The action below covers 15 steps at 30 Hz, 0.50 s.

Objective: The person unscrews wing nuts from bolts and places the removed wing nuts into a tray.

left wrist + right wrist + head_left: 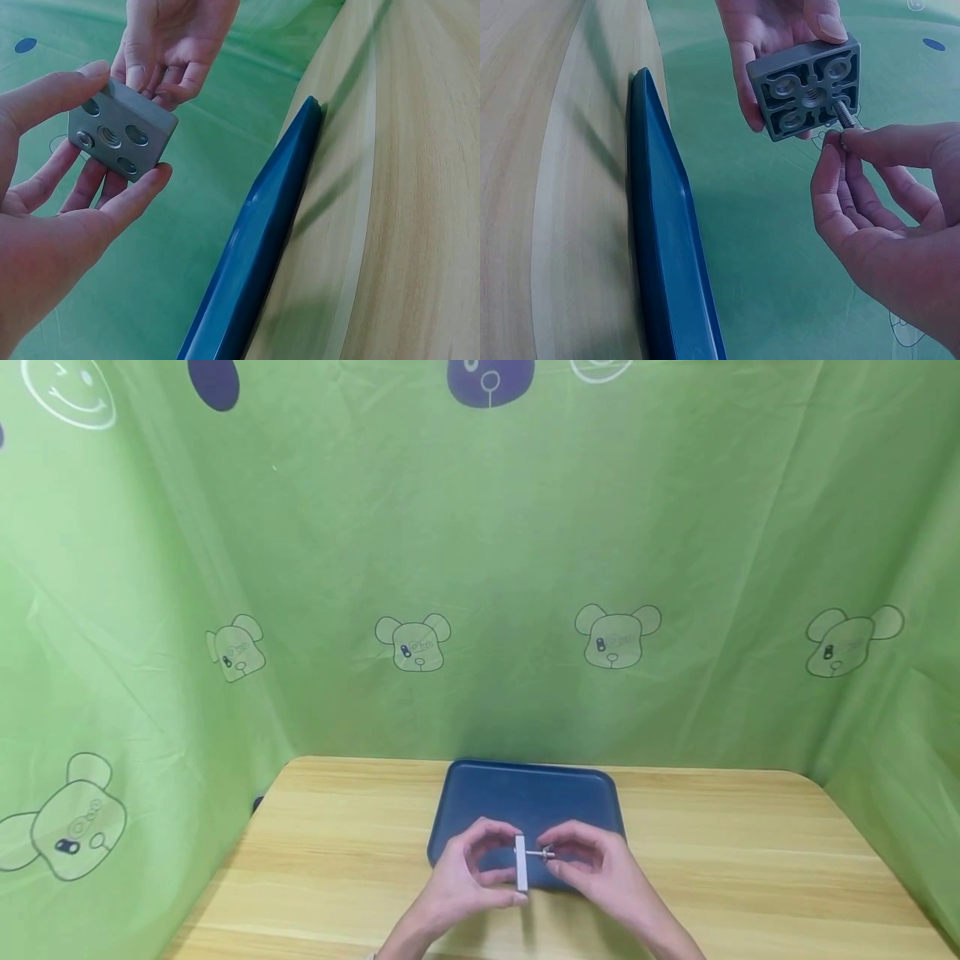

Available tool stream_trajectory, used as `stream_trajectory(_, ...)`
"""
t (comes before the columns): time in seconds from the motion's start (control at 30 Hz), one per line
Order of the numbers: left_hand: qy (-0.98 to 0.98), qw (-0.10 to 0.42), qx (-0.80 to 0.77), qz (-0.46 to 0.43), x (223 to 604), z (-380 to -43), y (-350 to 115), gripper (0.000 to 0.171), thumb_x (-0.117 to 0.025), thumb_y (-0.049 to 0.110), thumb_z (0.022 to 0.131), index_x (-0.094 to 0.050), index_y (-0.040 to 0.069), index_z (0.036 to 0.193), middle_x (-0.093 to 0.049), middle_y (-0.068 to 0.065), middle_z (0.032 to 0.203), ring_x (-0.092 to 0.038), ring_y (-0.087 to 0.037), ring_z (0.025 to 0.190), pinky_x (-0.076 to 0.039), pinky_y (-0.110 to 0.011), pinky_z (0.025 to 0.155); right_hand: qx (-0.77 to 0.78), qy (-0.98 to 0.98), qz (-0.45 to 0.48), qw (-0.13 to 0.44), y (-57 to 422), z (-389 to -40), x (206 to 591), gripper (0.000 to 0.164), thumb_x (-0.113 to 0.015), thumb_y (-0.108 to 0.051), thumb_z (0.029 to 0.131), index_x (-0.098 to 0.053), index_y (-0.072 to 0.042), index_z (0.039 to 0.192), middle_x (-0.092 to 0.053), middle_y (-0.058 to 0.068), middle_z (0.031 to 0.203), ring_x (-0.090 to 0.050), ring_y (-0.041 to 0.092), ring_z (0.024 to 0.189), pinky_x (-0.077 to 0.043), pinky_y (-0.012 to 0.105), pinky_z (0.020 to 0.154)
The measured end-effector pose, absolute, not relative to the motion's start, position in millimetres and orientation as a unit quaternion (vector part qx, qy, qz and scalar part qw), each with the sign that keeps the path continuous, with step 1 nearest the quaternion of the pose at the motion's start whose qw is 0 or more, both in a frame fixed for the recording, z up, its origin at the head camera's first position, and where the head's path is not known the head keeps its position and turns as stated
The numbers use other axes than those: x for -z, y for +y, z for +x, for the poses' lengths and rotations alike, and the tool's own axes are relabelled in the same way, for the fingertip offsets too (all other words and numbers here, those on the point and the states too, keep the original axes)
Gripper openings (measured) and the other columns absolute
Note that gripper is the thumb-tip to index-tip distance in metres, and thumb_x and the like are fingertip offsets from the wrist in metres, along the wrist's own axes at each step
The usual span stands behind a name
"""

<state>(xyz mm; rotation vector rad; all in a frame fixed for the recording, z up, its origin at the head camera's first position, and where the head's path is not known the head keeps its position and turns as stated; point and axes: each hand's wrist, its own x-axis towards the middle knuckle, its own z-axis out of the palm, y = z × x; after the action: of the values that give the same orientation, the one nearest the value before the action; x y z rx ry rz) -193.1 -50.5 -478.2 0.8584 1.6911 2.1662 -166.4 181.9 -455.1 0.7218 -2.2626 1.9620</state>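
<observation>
My left hand [468, 877] grips a grey square block [521, 863] by its edges, thumb on one side and fingers on the opposite one. In the left wrist view the block [124, 129] shows a flat face with several round holes, and a bolt head [85, 139] sits in a corner one. The right wrist view shows its ribbed, hollowed back [802, 88], with the threaded bolt [844, 114] sticking out. At the bolt's free end, my right hand [600, 864] pinches a small metal nut [547, 852] between thumb and fingers; the fingertips partly cover it.
Beneath and beyond the hands, a blue tray [517, 789] lies on the light wooden table [735, 852]. Green curtains [517, 527] with bear drawings stand behind the table and on both sides.
</observation>
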Motion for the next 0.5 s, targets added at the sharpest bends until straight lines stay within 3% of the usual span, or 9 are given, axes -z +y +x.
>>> stream_trajectory(0.23, 0.582, 0.127, -0.746, 0.297, 477.8, -192.4, -50.7, 0.065, -0.082, -0.014, 0.071, -0.056, -0.006, 0.13, -0.057, -0.019, 0.131, -0.056, -0.029, 0.125, -0.056, -0.051, 0.105, -0.638, -0.731, 0.241, 0.029, 182.0, -166.4, 455.5, 0.025, -0.068, 0.01, 0.09, -0.068, 0.007, 0.114, -0.067, 0.028, 0.11, -0.072, 0.022, 0.101, -0.063, 0.028, 0.091)
stream_trajectory(0.5, 0.583, 0.13, -0.746, 0.296, 478.0, -193.0, -50.7, 0.066, -0.081, -0.015, 0.07, -0.054, -0.008, 0.13, -0.057, -0.019, 0.131, -0.056, -0.03, 0.125, -0.055, -0.052, 0.105, -0.634, -0.736, 0.237, 0.031, 181.3, -166.3, 455.9, 0.023, -0.068, 0.01, 0.09, -0.069, 0.006, 0.112, -0.069, 0.023, 0.108, -0.072, 0.023, 0.101, -0.063, 0.027, 0.089)
